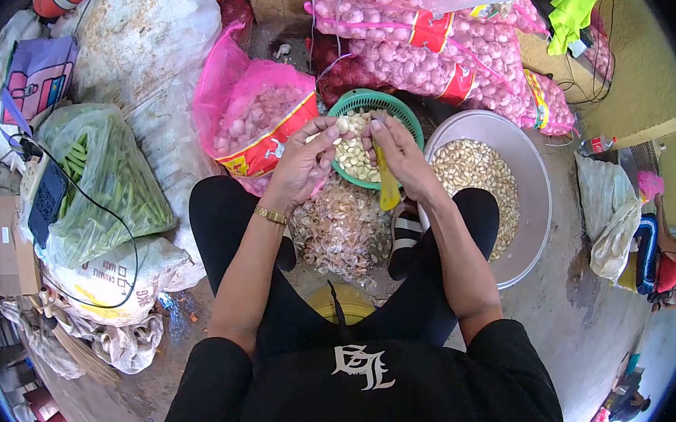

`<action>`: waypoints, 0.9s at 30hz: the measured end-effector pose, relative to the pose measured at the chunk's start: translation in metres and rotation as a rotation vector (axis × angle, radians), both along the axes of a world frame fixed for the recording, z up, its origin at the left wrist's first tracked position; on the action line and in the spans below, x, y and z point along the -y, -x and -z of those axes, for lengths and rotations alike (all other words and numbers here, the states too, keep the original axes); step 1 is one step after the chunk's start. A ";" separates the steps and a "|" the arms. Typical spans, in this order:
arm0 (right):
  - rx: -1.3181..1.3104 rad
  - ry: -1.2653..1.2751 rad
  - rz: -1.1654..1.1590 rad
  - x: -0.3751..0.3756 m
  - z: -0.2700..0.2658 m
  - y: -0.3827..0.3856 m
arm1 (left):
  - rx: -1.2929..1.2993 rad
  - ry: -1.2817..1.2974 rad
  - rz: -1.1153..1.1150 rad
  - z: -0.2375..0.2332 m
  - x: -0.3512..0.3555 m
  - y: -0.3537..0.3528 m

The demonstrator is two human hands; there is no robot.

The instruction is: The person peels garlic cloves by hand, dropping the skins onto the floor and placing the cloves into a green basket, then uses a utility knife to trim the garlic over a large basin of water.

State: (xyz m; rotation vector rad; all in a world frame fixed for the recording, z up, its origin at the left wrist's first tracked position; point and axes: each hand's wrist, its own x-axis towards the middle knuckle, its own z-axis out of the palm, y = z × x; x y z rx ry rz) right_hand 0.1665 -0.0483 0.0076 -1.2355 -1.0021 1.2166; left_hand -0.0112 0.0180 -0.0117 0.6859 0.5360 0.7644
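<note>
My left hand [301,162] is closed, with a pale garlic clove [343,125] pinched at its fingertips. My right hand [399,151] grips a small knife with a yellow handle [387,181]; the handle points down toward me and the blade is mostly hidden by the fingers. Both hands are over a green plastic basket [412,116] that holds peeled garlic cloves [358,161]. Below the basket, between my feet, lies a heap of papery garlic skins [340,231].
Right of my knee stands a wide basin [536,194] of unpeeled cloves [475,167]. An open pink mesh bag of garlic [257,117] leans at front left, with full garlic sacks [421,59] behind. Green vegetables in a plastic bag [110,183] sit left. Another person [664,259] is far right.
</note>
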 end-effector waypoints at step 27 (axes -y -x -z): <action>0.523 -0.223 -0.098 0.001 -0.002 0.007 | 0.065 -0.017 0.169 0.003 0.003 0.001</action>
